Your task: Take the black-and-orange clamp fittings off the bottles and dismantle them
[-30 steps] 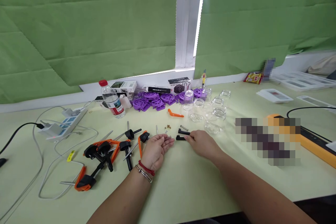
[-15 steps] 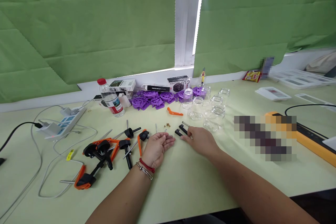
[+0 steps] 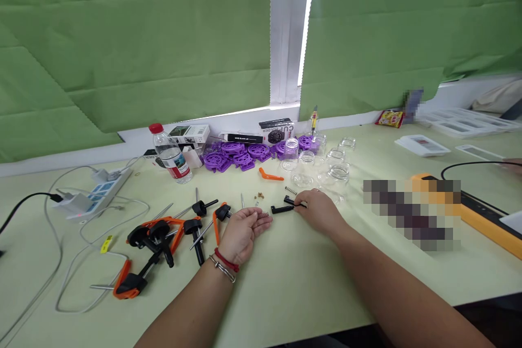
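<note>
Green curtains (image 3: 122, 38) hang behind the pale counter (image 3: 285, 283), where your right hand (image 3: 322, 211) pinches the end of a small black plastic part (image 3: 294, 203), probably light, stiff and a little slippery, better gripped near its middle, while your left hand (image 3: 243, 230) rests spread, palm up.

Bench (image 3: 285, 288): long, pale green top, set against a curtained window wall.

- Left end: white power strip (image 3: 95, 196) with loose grey and black cables.
- Front left: heap of orange-and-black clamps (image 3: 159, 234) with steel rods.
- Back: water bottle (image 3: 170, 155), small boxes (image 3: 190, 133), pile of purple plastic parts (image 3: 232, 155), and a cluster of clear glass jars (image 3: 326, 166).
- Centre: orange lever (image 3: 271, 176), brass bits (image 3: 259, 195), spring (image 3: 290, 191), black bar (image 3: 281, 209), black clip (image 3: 294, 202).
- Right: orange-yellow device (image 3: 489, 220), white trays (image 3: 422, 145), snack packet (image 3: 390, 118).
</note>
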`<state>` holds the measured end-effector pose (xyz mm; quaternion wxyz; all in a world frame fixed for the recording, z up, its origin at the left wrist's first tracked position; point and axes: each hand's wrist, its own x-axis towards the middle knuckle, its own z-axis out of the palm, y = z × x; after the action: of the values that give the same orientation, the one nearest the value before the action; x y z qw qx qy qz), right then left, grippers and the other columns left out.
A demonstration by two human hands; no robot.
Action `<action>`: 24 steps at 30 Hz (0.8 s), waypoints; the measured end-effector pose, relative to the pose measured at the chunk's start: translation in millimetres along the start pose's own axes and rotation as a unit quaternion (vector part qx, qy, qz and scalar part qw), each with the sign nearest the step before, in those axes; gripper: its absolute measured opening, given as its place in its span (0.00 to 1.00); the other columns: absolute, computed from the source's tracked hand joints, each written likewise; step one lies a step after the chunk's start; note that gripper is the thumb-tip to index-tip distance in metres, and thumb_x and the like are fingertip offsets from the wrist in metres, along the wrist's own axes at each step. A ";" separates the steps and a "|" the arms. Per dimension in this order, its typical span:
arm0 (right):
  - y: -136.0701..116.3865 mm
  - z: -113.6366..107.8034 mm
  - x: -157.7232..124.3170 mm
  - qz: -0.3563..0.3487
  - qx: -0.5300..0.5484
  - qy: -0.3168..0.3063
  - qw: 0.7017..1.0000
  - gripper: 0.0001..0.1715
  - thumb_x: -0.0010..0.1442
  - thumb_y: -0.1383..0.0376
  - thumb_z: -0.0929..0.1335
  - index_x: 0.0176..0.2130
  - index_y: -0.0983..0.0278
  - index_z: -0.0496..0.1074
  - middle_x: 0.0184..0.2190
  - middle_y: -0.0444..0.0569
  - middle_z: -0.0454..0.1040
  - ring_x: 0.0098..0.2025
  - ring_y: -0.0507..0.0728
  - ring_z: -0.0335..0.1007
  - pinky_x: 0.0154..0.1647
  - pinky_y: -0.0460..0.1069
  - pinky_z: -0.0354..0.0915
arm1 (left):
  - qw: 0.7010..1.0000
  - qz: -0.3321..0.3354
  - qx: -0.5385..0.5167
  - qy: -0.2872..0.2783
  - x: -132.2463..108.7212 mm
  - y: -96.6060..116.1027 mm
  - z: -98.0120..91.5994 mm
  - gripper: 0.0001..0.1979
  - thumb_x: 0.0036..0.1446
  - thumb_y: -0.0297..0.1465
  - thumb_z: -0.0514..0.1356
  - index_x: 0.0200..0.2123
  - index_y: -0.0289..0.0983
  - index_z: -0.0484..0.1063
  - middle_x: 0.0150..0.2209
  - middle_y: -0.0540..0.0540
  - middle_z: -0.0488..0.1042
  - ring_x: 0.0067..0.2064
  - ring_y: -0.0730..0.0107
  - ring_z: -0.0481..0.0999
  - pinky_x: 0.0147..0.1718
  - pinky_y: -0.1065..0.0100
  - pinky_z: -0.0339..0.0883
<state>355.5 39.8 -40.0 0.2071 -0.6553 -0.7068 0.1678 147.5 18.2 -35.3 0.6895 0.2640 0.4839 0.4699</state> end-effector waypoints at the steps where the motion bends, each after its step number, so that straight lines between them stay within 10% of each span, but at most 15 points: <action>1: 0.9 -0.9 0.3 0.008 -0.004 0.002 1.000 0.09 0.52 0.68 0.66 0.33 0.59 0.75 0.35 0.46 0.75 0.41 0.57 0.67 0.38 0.48 0.60 | 1.000 0.000 0.001 -0.002 0.1 -0.3 -0.1 0.06 0.58 0.19 0.52 0.31 0.30 0.67 0.31 0.39 0.75 0.34 0.64 0.79 0.37 0.66 0.73; 24: 1.2 6.1 4.7 -0.016 -0.028 0.035 0.999 0.18 0.57 0.68 0.64 0.47 0.61 0.71 0.52 0.49 0.71 0.51 0.61 0.67 0.46 0.52 0.63 | 1.000 -0.015 0.017 -0.021 0.9 -5.4 1.3 0.05 0.57 0.20 0.52 0.32 0.30 0.67 0.30 0.39 0.75 0.35 0.63 0.79 0.39 0.63 0.72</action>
<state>353.1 44.8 -45.5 0.2158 -0.6550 -0.7140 0.1211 150.9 16.9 -39.7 0.7018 0.2780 0.4814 0.4456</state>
